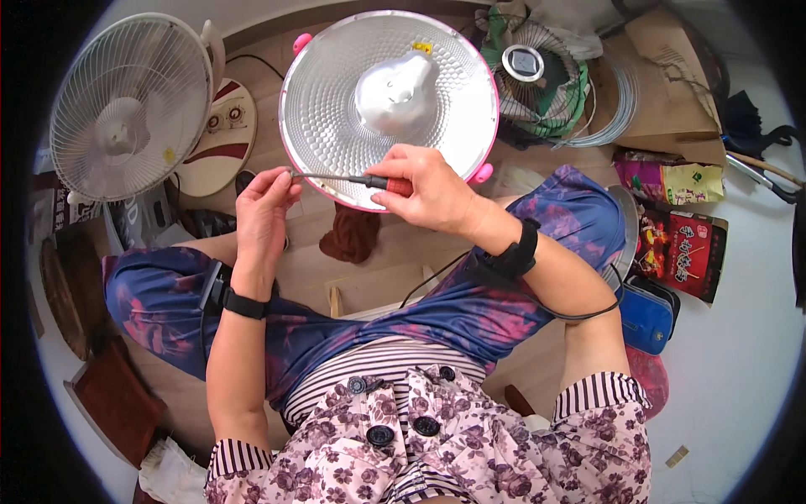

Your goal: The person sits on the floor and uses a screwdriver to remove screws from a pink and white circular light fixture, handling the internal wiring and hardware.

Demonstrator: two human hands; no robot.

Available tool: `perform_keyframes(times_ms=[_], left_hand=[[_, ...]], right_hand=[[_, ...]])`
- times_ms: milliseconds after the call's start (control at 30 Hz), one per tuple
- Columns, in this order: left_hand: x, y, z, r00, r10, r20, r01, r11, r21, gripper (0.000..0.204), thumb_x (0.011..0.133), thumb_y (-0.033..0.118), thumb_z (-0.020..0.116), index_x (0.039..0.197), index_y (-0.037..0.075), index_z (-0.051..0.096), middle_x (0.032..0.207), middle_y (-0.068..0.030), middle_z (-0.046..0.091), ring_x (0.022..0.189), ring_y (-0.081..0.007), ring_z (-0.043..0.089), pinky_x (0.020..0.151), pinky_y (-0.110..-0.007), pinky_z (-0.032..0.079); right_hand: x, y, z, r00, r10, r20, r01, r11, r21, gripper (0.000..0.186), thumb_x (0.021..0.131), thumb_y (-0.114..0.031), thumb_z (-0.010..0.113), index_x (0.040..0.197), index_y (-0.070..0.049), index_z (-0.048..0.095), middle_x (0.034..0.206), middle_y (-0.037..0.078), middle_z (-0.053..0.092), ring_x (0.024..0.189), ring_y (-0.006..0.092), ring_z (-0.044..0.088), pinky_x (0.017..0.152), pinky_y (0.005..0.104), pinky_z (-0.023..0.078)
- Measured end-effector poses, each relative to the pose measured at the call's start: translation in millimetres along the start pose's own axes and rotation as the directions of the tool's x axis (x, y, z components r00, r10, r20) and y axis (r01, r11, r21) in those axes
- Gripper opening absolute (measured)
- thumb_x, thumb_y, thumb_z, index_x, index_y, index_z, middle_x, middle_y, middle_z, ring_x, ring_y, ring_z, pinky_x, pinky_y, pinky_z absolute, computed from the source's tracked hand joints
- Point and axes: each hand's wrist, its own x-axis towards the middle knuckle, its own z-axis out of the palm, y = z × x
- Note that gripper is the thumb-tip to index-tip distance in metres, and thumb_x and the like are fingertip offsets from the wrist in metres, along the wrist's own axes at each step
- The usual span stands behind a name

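My right hand (428, 189) is closed around the red and black handle of a screwdriver (357, 179), its thin shaft pointing left. At the shaft's tip, the thumb and fingers of my left hand (267, 206) are pinched together; whatever small thing they hold is too small to make out. Just beyond both hands lies a round, dimpled silver reflector dish (336, 97) with a pink rim, like that of a radiant heater. A crumpled silver cover (396, 94) sits at its middle. The screwdriver passes over the dish's near edge.
A white fan (126, 109) stands at the far left beside a round base with knobs (227, 126). Back right are a wire fan guard (537, 67), coiled wire (621, 109) and cardboard (672, 84). Packages (684, 252) and a blue case (646, 315) lie right. A brown cloth (351, 233) lies between my legs.
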Motion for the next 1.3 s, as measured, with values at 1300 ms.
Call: perform_keyframes(times_ms=[1300], left_hand=[[-2,2,-4,0.991,-0.132,0.006,0.133,0.990,-0.050,0.010,0.091,0.018,0.058,0.093,0.007,0.058,0.087,-0.0008,0.059,0.084,-0.0122,0.057,0.074,-0.028,0.046]], right_hand=[[18,-18,-11,0.989,0.135,-0.067,-0.105,0.937,0.334,0.017,0.089,-0.009,0.057,0.099,0.003,0.064,0.076,0.008,0.067,0.059,0.0080,0.061,0.048,0.0190,0.044]])
